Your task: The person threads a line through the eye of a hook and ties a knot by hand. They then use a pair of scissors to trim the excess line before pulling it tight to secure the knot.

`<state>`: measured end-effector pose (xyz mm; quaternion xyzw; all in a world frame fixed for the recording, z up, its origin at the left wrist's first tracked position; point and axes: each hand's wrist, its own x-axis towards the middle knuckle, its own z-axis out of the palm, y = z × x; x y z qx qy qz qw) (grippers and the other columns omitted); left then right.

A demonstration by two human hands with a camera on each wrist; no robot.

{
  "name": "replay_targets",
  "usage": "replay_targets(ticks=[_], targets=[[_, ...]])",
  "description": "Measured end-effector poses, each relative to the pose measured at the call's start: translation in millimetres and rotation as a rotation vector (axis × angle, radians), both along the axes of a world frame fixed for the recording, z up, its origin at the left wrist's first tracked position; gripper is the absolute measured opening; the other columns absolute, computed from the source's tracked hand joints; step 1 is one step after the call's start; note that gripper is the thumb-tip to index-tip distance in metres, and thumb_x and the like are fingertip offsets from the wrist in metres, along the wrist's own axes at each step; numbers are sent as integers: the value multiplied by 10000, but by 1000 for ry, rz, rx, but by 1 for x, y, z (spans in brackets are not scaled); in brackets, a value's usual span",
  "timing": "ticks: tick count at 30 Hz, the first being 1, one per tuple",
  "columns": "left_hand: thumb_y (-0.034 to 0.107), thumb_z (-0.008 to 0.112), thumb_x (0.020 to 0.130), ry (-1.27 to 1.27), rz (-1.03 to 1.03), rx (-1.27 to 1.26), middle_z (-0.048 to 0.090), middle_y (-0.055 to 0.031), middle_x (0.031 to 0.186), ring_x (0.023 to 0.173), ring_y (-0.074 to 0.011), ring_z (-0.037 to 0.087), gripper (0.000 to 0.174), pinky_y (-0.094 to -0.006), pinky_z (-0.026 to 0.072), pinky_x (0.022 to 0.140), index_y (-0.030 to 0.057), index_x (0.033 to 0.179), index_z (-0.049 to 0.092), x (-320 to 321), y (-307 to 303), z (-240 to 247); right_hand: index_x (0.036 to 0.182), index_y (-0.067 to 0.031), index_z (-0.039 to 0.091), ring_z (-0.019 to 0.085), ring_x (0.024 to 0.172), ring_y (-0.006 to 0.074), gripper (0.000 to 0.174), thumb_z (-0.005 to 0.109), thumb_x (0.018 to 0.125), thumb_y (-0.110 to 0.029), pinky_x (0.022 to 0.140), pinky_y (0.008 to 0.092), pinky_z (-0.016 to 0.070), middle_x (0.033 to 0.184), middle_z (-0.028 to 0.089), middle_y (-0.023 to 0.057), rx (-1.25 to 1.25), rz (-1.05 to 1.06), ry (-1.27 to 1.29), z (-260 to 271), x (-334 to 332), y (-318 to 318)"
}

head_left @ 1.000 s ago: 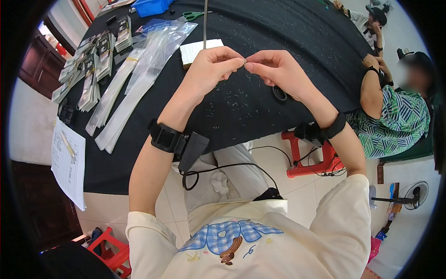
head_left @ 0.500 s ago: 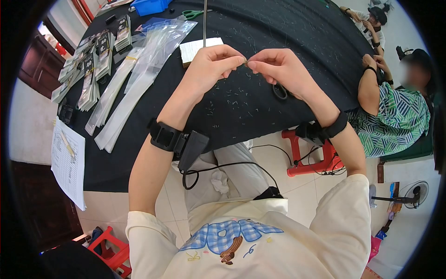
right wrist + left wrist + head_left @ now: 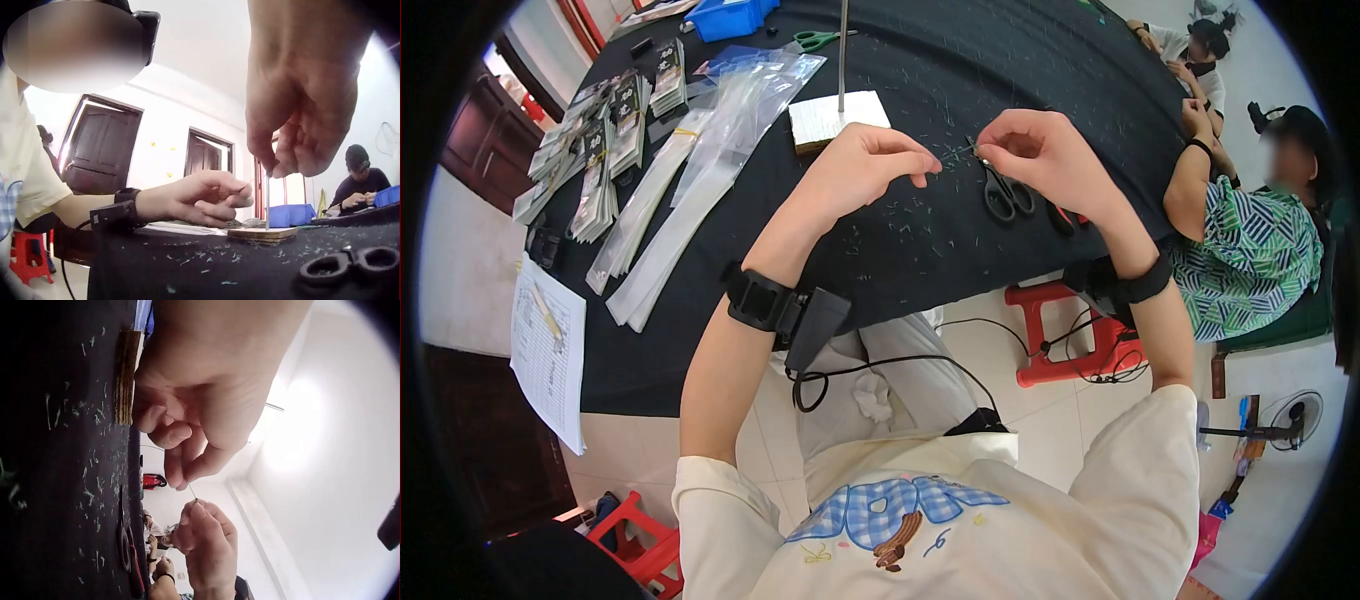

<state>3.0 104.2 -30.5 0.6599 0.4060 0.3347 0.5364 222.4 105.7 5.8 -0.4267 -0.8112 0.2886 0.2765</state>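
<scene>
Over the black cloth my left hand [image 3: 865, 170] pinches a thin strand [image 3: 193, 491] between thumb and forefinger. My right hand [image 3: 1050, 160] pinches the strand's other end, where a small dark bit shows at the fingertips. In the left wrist view the strand spans the short gap between both hands. Behind the left hand stands a white-topped wooden block [image 3: 830, 112] with an upright metal rod [image 3: 843, 60]. Black-handled scissors [image 3: 1000, 200] lie under the right hand, which partly covers them.
A red-and-black handled tool [image 3: 1062, 218] lies right of the scissors. Short green thread scraps are scattered over the cloth. Clear plastic sleeves [image 3: 665, 240], bundled printed cards [image 3: 605, 165], green scissors [image 3: 815, 40] and a blue bin [image 3: 728, 18] lie left and back. People sit at the right.
Both hands, which met at the fingertips, have drawn apart, the right one moving right and the left slightly nearer the body. More of the scissors and the red-and-black tool show now.
</scene>
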Motion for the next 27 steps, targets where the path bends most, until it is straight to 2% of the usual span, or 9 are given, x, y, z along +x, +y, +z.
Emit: replay_targets(ticks=[4,7,9,14,20,22,26,27], targets=[[183,584,783,31,-51,75,608,-3,655,430,-8,359,183,-161,259,394,39,847,677,0,1,-2,804,23,607,523,578,62,124,579,774,-95,542,193,428,639,574,34,-27,76,-64,18,10,-2],[190,586,780,35,-122,10,625,-8,671,458,-11,393,185,-169,269,403,35,823,679,0,3,-7,804,23,604,522,592,64,121,566,773,-87,548,192,425,651,575,33,-36,116,-120,34,18,-3],[193,584,780,50,-238,13,640,-16,703,498,-20,435,189,-177,281,419,32,811,678,1,1,-7,802,22,603,522,592,67,126,564,774,-94,560,196,428,656,576,31,-97,124,-166,41,22,-2],[199,590,773,75,-246,-7,641,-22,707,527,-25,458,192,-180,285,429,30,800,677,0,0,-3,792,29,599,515,605,62,139,558,785,-104,576,195,420,664,578,22,-222,134,-127,34,30,1],[180,587,761,82,-84,-17,609,-7,647,455,-10,380,185,-169,251,409,26,822,671,1,-2,1,814,30,616,522,605,54,150,582,795,-115,562,191,419,662,588,19,-193,77,-73,4,25,5],[187,581,746,99,-29,-48,602,-10,639,566,-43,468,184,-184,338,526,41,797,680,-1,-2,5,816,29,619,524,604,53,151,586,795,-117,558,191,419,661,590,19,-190,56,-44,-5,23,5],[189,577,742,27,-18,-58,567,5,612,543,-38,445,184,-182,324,508,45,789,680,-4,-1,8,834,23,628,550,638,58,159,598,793,-127,583,196,437,689,608,31,-225,-21,42,-14,10,-5],[190,571,754,14,-1,-21,549,9,608,485,-23,389,187,-179,279,454,37,794,671,-5,-1,8,839,22,629,557,649,61,160,600,793,-128,593,197,443,698,612,35,-241,-67,81,-15,5,-9]])
